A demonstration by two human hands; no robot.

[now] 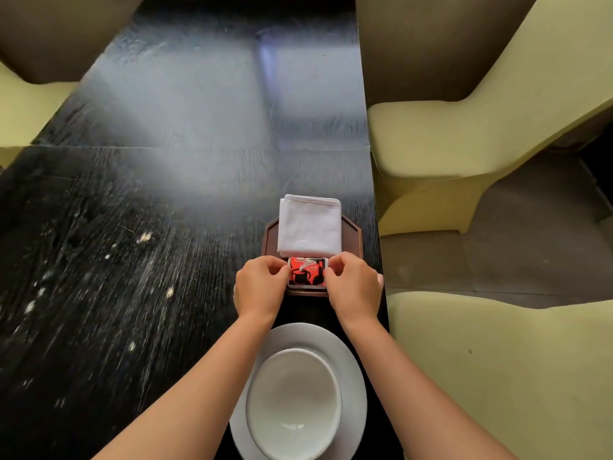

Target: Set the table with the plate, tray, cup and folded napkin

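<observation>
Both hands, left (260,287) and right (353,287), pinch the red packet (306,273) on the brown tray (270,235); it should sit square against the folded napkin (310,225).

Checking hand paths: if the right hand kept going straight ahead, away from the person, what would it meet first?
Probably the folded napkin on the tray, just beyond the right hand and the red packet it pinches.

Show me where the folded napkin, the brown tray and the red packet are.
folded napkin (310,227), head view, middle of its top face
brown tray (352,234), head view, bare right rim
red packet (306,272), head view, printed face between both hands
</observation>
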